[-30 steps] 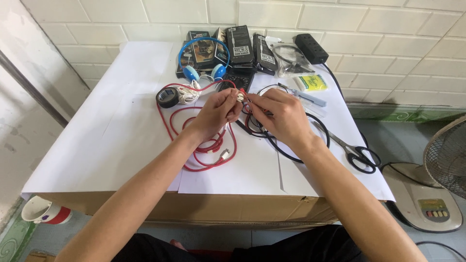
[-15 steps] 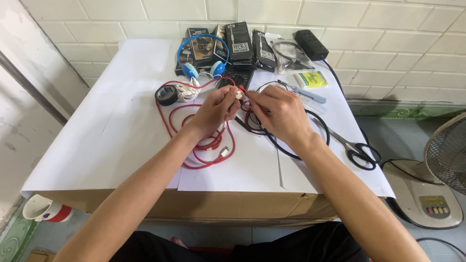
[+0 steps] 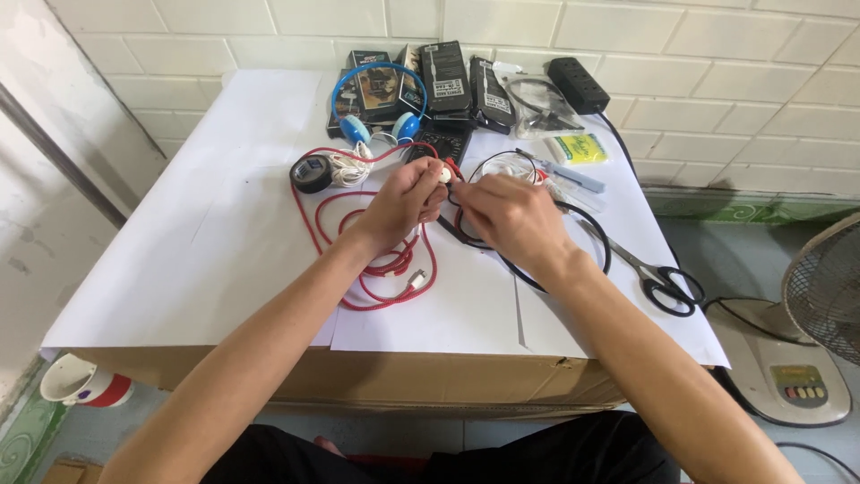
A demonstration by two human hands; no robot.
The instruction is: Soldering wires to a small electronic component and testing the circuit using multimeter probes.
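Left hand [image 3: 405,199] pinches a small white plug [image 3: 442,176]; right hand [image 3: 506,215] grips its wire beside the red cable [image 3: 376,269], which could snag and tug it loose.

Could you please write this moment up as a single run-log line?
left hand: pinching small white piece | right hand: at same piece | red cable: coiled under left hand | scissors: right, untouched

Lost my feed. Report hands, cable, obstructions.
Left hand and right hand pinch a small white plug. Red cable loops beneath. Scissors lie apart.
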